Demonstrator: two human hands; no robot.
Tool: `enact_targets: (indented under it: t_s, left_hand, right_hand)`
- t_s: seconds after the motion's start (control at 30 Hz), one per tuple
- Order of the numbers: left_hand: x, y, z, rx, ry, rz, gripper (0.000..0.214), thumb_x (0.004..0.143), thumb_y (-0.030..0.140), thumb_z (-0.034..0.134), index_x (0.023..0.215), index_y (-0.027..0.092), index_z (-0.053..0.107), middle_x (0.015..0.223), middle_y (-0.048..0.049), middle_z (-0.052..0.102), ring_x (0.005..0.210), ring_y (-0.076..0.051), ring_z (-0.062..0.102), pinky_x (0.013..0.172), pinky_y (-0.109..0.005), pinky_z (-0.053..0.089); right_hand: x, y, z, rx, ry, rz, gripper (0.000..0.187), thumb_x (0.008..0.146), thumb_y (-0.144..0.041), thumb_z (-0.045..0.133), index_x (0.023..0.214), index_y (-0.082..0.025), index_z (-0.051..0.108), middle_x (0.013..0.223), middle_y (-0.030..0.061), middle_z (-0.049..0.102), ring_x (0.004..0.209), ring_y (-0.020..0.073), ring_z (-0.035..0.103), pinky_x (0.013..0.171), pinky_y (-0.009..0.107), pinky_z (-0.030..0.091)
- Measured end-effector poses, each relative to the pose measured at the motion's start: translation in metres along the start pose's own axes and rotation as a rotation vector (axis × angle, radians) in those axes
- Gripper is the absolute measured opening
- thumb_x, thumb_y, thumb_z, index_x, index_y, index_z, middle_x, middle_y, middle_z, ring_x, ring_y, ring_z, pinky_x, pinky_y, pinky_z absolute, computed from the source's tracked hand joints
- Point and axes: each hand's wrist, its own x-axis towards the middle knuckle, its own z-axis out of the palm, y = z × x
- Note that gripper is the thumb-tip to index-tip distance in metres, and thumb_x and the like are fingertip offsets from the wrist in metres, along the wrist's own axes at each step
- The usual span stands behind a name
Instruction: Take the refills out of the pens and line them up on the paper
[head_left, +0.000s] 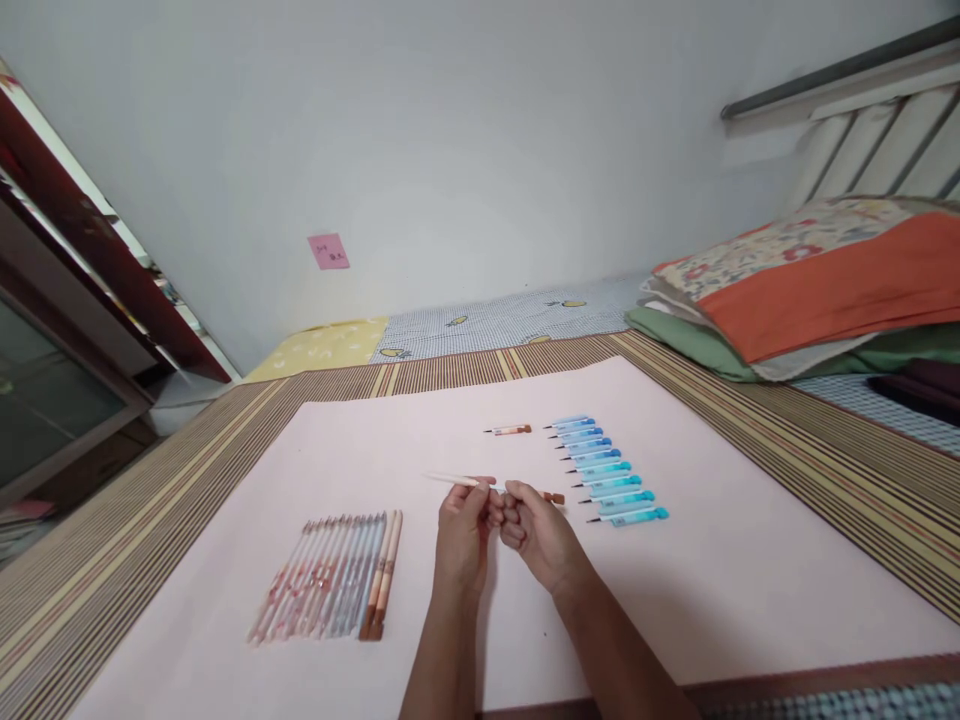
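Both hands up over the pink sheet [420, 435], and here's the pen [453, 479] between them, lying nearly level, its white end pointing left and its brown end [555, 498] out past the right hand. The left hand [466, 520] has thumb and finger pinched on the white part; the right hand [541, 528] is pinched closer to the brown end, fingers curled under — a two-sided hold that looks meant for control, each hand bracing its own half. Whether that's one piece or two in the middle, I can't tell; fingers cover the join.

Down to the left, the long pens [330, 578] lie side by side, tips away from the person, with two brown pens [387, 570] closing the right end; packed that close, they probably stay tidy and easy to pick from.

Over on the right, the short blue pens [616, 482] run in a slanting column, dark tips all leftward, spaced so each reads separately. And just left of the column's far end — one short brown pen [513, 430], lying alone, apparently set aside by colour. Sheet flat on the striped mat [750, 412], a plain ground against which thin things show up.
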Motion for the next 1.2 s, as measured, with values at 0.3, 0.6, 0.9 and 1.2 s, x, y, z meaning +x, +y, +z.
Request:
enact_targets:
  t_s: [0.3,0.6,0.9,1.2]
  left_hand:
    - [0.002,-0.001,-0.005,-0.111,0.015,-0.063,0.035,0.078,0.042,0.084,0.083,0.009,0.073,0.062,-0.0042,0.067,0.054,-0.011,0.059,0.054,-0.021,0.048]
    - [0.004,0.007,-0.006,-0.145,0.14,-0.062,0.029,0.09,0.035,0.075,0.079,0.009,0.072,0.059,-0.0036,0.065,0.048,-0.008,0.056,0.047,-0.017,0.044]
    - [0.01,0.013,-0.015,-0.34,0.233,-0.112,0.034,0.104,0.027,0.053,0.08,0.01,0.071,0.063,-0.0042,0.07,0.053,-0.01,0.064,0.056,-0.02,0.055]
    - [0.006,0.02,-0.017,-0.406,0.032,-0.303,0.026,0.099,0.033,0.063,0.083,0.015,0.073,0.071,-0.0043,0.077,0.073,-0.019,0.076,0.066,-0.028,0.06]
  right_hand:
    - [0.002,0.003,-0.005,-0.216,0.002,-0.129,0.045,0.073,-0.053,0.08,0.067,-0.021,0.049,0.057,-0.0077,0.048,0.047,0.0053,0.035,0.048,0.021,0.021]
    - [0.003,-0.003,-0.007,0.052,-0.077,0.014,0.046,0.07,-0.051,0.086,0.064,-0.019,0.053,0.054,-0.0082,0.045,0.044,0.0034,0.03,0.046,0.022,0.02]
    - [-0.002,0.003,-0.002,0.251,-0.236,0.145,0.04,0.071,-0.042,0.089,0.069,-0.017,0.057,0.057,-0.0071,0.05,0.045,0.0029,0.033,0.044,0.017,0.022]
    - [-0.013,0.026,0.021,0.242,-0.387,0.329,0.036,0.081,-0.049,0.075,0.075,-0.018,0.057,0.056,-0.0061,0.051,0.038,0.0043,0.036,0.037,0.017,0.017]
